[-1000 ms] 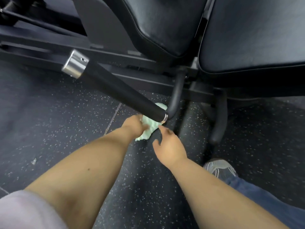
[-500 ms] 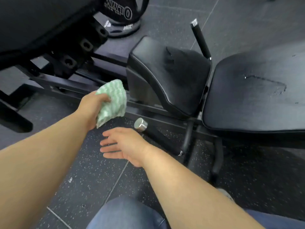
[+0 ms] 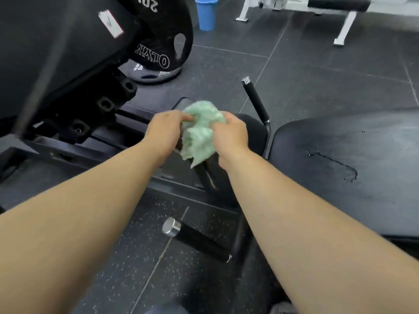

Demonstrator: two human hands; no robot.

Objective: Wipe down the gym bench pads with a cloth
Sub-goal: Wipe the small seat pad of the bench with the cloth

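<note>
As seen from the head camera, both my hands are together at centre frame, clamped on the cloth [image 3: 200,130]. My left hand [image 3: 164,132] grips its left edge, fingers curled into the fabric. My right hand [image 3: 231,132] grips its right edge in the same way. The cloth is pale green and crumpled, bunched between the two hands, with its lower part hanging below them. It is held above the small pad [image 3: 256,134], most of which is hidden by my hands and the cloth; I cannot tell whether the cloth touches it.

The large pad [image 3: 340,168] lies just to the right of the small pad; it is black, with scuffs and a cracked patch on its surface. The far handle [image 3: 255,98] rises beyond the gap between the two pads. The near handle [image 3: 197,242], chrome-capped, projects between my forearms, low over the floor [image 3: 317,71].

The floor is dark speckled rubber tile. A black plate [image 3: 163,41] stands at upper left. A blue cup [image 3: 206,12] sits on the floor beyond it. A white bench [image 3: 340,5] stands at upper right, well apart.
</note>
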